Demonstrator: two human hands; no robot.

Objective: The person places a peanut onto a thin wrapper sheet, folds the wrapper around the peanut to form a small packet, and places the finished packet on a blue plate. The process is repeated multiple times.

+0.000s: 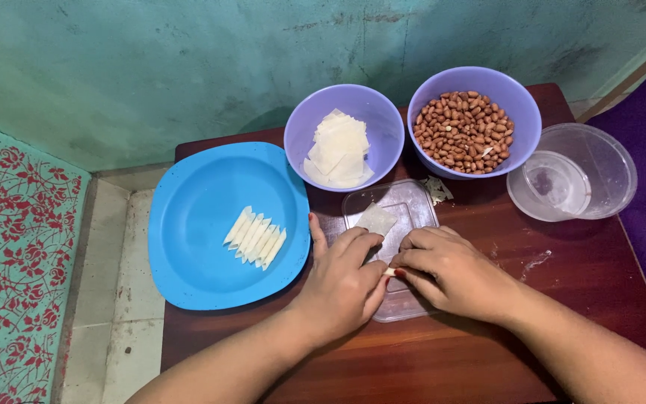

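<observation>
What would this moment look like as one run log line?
left hand and right hand: fingers pinching small white pastry wrapper | on: clear rectangular plastic lid | beside: round blue plastic plate holding rolled pieces

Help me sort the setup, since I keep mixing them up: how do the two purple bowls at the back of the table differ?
The left purple bowl holds a stack of flat, pale square wrappers; the right purple bowl holds reddish-brown peanuts. The left bowl looks slightly smaller and sits next to the blue plate; the right one sits beside the clear round container. Both are the same plain lilac and stand upright on the wooden table.
</observation>
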